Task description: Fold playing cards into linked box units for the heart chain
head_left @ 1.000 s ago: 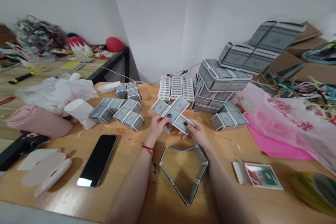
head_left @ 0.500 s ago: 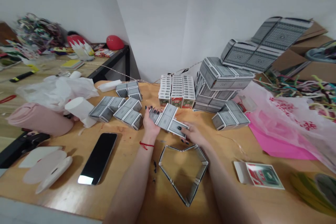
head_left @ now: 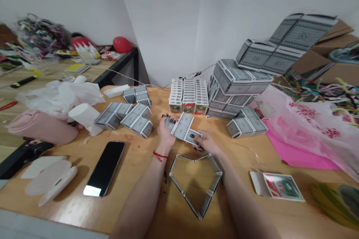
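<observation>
Between my hands is a flat run of playing-card boxes [head_left: 183, 125], grey-patterned and joined at offset edges. My left hand [head_left: 166, 134] grips its left end, dark-nailed fingers curled over the far edge. At the other end, my right hand [head_left: 206, 142] holds the right-hand box with the thumb on top; the fingers beneath are partly hidden. Nearer me on the table stands a heart-shaped frame [head_left: 183, 194] made of similar boxes set on edge. To the left of my hands sit several L-shaped box blocks [head_left: 137, 121].
Rows of upright card boxes [head_left: 188, 97] stand at the back, beside a tall stepped stack of grey boxes [head_left: 241, 78]. A phone [head_left: 105, 168] lies left, and an opened card box [head_left: 283, 186] right. A tape roll [head_left: 331, 201] sits at the right edge.
My left hand has shifted slightly to the right, and the joined boxes have moved and turned a little with it. The right hand has stayed almost in place, still holding its end.
</observation>
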The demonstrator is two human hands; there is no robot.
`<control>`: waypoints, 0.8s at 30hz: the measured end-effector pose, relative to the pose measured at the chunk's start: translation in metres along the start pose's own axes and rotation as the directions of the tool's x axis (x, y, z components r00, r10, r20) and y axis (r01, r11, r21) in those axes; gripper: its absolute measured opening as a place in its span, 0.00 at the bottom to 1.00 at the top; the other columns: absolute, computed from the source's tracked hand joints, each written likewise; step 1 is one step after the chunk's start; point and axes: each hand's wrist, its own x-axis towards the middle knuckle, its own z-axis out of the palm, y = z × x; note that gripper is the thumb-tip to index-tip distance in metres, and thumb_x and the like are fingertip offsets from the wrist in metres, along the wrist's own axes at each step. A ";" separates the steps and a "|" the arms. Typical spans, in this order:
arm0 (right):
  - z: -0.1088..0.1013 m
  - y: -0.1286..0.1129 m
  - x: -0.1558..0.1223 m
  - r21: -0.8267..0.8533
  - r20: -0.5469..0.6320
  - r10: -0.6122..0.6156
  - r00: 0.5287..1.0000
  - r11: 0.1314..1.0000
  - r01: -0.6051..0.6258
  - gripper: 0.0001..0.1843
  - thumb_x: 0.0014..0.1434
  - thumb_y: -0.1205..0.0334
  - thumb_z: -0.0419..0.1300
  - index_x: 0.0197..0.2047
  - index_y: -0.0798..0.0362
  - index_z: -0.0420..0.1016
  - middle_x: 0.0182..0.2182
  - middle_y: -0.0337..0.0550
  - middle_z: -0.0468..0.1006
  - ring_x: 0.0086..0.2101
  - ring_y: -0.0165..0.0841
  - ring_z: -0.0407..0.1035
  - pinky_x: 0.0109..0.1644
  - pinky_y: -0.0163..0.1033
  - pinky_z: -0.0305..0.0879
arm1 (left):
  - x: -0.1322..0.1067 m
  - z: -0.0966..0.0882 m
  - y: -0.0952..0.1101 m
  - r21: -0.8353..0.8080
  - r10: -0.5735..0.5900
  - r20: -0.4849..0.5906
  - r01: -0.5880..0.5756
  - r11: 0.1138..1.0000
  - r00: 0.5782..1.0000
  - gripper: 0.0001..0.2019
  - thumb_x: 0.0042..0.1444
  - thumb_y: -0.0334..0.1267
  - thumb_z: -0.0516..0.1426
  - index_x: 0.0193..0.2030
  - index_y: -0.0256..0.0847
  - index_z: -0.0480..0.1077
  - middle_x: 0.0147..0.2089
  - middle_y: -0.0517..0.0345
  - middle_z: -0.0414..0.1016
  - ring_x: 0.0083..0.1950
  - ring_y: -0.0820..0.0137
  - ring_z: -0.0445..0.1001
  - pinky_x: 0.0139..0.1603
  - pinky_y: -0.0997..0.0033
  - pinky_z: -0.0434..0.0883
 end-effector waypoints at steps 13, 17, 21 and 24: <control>0.002 0.004 0.002 0.057 -0.054 0.022 0.998 0.998 -0.019 0.18 0.49 0.47 0.56 0.35 0.53 0.62 0.25 0.39 0.75 0.15 0.22 0.58 0.16 0.29 0.51 | 0.001 -0.001 0.001 0.004 0.031 -0.024 -0.030 1.000 0.999 0.07 0.51 0.39 0.51 0.26 0.40 0.59 0.20 0.65 0.55 0.22 0.79 0.60 0.35 0.73 0.66; 0.002 0.007 0.004 0.059 -0.051 0.039 0.998 0.998 -0.036 0.18 0.49 0.48 0.56 0.36 0.53 0.63 0.25 0.39 0.75 0.16 0.23 0.59 0.16 0.29 0.52 | 0.003 -0.003 0.003 -0.037 0.049 -0.051 -0.051 0.998 0.997 0.07 0.51 0.38 0.50 0.26 0.40 0.58 0.20 0.65 0.54 0.21 0.78 0.59 0.32 0.74 0.65; 0.002 0.008 0.005 0.089 -0.047 0.039 0.998 0.995 -0.035 0.17 0.49 0.49 0.56 0.37 0.53 0.62 0.25 0.39 0.75 0.16 0.23 0.60 0.16 0.28 0.51 | 0.001 -0.002 -0.001 -0.016 0.035 -0.057 -0.036 0.999 0.998 0.07 0.51 0.39 0.49 0.27 0.40 0.59 0.20 0.65 0.57 0.24 0.77 0.63 0.37 0.71 0.67; 0.001 0.010 0.006 0.105 -0.036 0.037 0.999 0.994 -0.033 0.17 0.49 0.49 0.56 0.36 0.53 0.62 0.25 0.38 0.75 0.16 0.22 0.59 0.16 0.29 0.51 | 0.000 -0.001 -0.004 -0.041 0.052 -0.053 -0.054 0.998 0.997 0.06 0.51 0.38 0.50 0.27 0.39 0.59 0.20 0.64 0.57 0.25 0.76 0.64 0.41 0.69 0.67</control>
